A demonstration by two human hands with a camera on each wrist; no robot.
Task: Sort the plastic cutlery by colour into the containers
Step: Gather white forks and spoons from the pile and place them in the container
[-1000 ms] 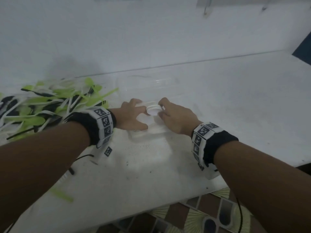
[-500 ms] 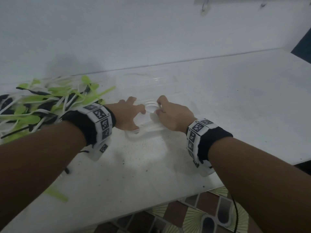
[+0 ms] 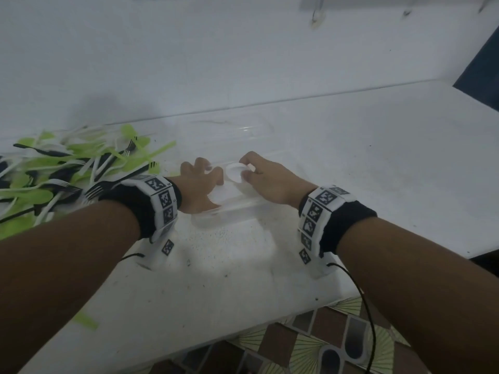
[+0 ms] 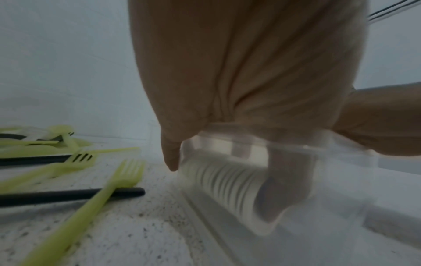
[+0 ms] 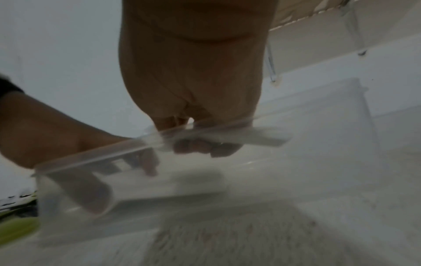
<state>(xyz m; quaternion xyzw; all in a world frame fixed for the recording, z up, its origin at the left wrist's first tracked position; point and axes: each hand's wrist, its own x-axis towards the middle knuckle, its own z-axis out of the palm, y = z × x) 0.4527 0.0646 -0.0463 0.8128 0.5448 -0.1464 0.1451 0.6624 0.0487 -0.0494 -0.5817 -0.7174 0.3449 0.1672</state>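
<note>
A clear plastic container point(image 3: 237, 210) lies on the white counter in front of me. My left hand point(image 3: 201, 184) grips its left end, with fingers point(image 4: 284, 180) curled over the rim and showing through the wall. My right hand point(image 3: 267, 179) pinches a white round ribbed piece point(image 3: 234, 172) just above the container; the left wrist view shows this ribbed piece point(image 4: 223, 183) through the wall. A mixed pile of green, white and black plastic forks and spoons point(image 3: 67, 168) lies to the left of my left hand.
A second clear container point(image 3: 243, 136) stands behind the first, near the white wall. A green fork point(image 4: 109, 187) crosses a black handle point(image 4: 68, 196) beside my left hand. A loose green piece point(image 3: 86, 321) lies by the counter's front edge, with patterned floor point(image 3: 310, 346) below.
Both hands stay at the container. The right hand has turned the white round piece slightly, and its flat face shows more.
</note>
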